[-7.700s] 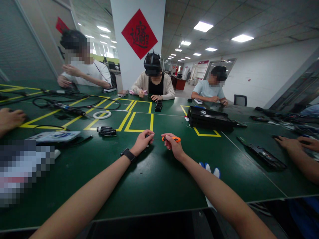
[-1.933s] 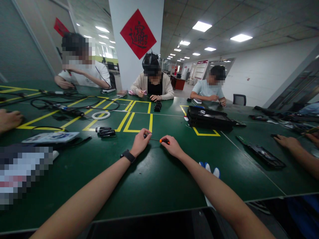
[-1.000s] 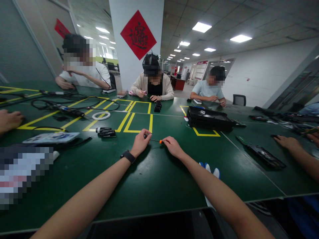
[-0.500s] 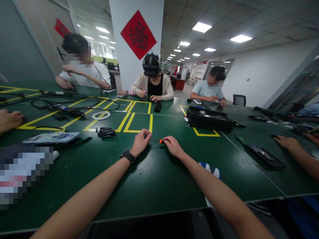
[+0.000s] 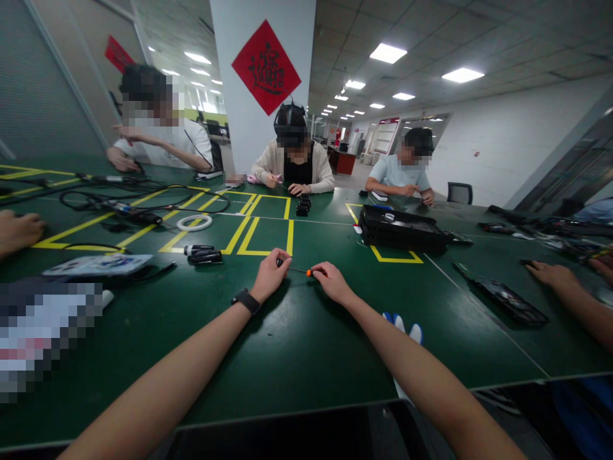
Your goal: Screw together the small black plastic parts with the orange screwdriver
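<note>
- Orange-handled: pinching screwdriver (image 5: 309, 273) in right hand (image 5: 330, 282).
- Holding small black piece (image 5: 280, 262) in left hand (image 5: 271, 276), at shaft's (image 5: 297, 271) far end.
- Apparently midway: picked up, not yet set down.

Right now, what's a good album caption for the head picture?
Left-hand grip on a small dark piece, right-hand grip on an orange-collared tool, at a green table.

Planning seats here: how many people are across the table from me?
3 clearly: a person in white, left; a person in a headset, middle; a person in pale blue, right. The blue patch far right may be another.
</note>
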`<state>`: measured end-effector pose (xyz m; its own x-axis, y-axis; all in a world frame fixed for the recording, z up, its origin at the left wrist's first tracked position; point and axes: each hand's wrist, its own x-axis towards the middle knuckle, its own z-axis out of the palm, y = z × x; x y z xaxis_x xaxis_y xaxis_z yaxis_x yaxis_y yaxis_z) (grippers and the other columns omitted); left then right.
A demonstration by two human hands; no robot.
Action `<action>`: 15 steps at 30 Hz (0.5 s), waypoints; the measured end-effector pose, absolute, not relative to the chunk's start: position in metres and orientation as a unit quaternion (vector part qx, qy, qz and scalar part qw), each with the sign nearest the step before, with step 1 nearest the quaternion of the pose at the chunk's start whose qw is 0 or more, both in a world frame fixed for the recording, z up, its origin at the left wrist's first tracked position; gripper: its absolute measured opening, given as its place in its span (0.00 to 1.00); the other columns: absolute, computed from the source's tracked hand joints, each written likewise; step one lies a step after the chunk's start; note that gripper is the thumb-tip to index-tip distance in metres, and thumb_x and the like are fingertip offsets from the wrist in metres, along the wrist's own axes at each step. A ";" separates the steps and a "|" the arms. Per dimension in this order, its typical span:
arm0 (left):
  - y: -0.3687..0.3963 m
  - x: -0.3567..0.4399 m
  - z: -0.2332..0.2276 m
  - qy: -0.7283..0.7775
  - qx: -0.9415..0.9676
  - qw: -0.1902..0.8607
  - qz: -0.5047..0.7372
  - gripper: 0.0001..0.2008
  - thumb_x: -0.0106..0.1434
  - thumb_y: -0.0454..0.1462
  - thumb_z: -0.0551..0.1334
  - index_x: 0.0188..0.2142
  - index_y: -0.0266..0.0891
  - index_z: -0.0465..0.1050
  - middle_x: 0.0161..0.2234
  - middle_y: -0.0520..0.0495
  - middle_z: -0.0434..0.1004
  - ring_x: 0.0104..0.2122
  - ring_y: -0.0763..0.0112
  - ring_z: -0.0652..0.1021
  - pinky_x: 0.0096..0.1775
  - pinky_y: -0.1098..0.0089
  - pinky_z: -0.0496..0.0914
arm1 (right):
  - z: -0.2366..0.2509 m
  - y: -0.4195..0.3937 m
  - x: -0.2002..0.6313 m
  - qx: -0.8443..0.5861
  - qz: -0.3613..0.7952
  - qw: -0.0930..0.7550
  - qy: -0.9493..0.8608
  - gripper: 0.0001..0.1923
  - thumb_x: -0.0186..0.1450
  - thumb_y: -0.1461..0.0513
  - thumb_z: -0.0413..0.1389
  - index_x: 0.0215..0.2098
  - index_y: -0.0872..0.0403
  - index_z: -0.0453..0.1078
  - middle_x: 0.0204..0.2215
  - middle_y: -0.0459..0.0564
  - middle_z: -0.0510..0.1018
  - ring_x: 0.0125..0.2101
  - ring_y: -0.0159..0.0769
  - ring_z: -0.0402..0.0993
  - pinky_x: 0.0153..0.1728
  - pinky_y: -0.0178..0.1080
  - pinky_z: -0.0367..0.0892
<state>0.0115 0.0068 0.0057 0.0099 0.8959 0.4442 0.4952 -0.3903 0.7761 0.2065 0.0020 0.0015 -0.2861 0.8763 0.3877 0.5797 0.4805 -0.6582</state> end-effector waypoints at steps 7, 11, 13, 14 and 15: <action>0.008 0.012 0.007 0.520 0.677 0.199 0.481 0.09 0.59 0.43 0.54 0.34 0.40 0.65 0.21 0.56 0.68 0.20 0.75 0.70 0.28 0.72 0.64 | 0.000 0.003 0.207 -0.454 0.175 0.368 -0.793 0.06 0.60 0.65 0.50 0.32 0.56 0.69 0.33 0.49 0.73 0.36 0.33 0.66 0.41 0.38 0.60; 0.007 0.012 0.007 0.519 0.677 0.202 0.481 0.09 0.59 0.43 0.53 0.34 0.40 0.65 0.21 0.56 0.68 0.20 0.75 0.70 0.28 0.72 0.64 | -0.002 0.001 0.207 -0.451 0.196 0.389 -0.779 0.07 0.56 0.65 0.54 0.34 0.55 0.67 0.33 0.47 0.72 0.35 0.33 0.66 0.39 0.37 0.62; 0.007 0.012 0.006 0.516 0.680 0.200 0.481 0.09 0.59 0.43 0.53 0.34 0.40 0.65 0.21 0.56 0.68 0.20 0.75 0.70 0.29 0.72 0.64 | -0.003 0.001 0.207 -0.455 0.202 0.392 -0.774 0.08 0.56 0.65 0.55 0.35 0.55 0.66 0.33 0.47 0.72 0.35 0.32 0.66 0.39 0.37 0.62; 0.007 0.011 0.006 0.515 0.681 0.201 0.480 0.09 0.59 0.43 0.53 0.34 0.40 0.65 0.21 0.56 0.68 0.20 0.75 0.70 0.29 0.72 0.64 | -0.003 0.001 0.207 -0.461 0.205 0.392 -0.769 0.08 0.56 0.64 0.54 0.36 0.55 0.67 0.34 0.47 0.72 0.35 0.33 0.67 0.39 0.37 0.62; 0.007 0.011 0.006 0.515 0.681 0.202 0.480 0.09 0.59 0.43 0.53 0.34 0.40 0.65 0.21 0.56 0.68 0.20 0.75 0.70 0.28 0.72 0.64 | -0.002 0.002 0.207 -0.468 0.206 0.389 -0.766 0.08 0.58 0.64 0.53 0.36 0.55 0.67 0.34 0.48 0.72 0.35 0.33 0.67 0.39 0.37 0.62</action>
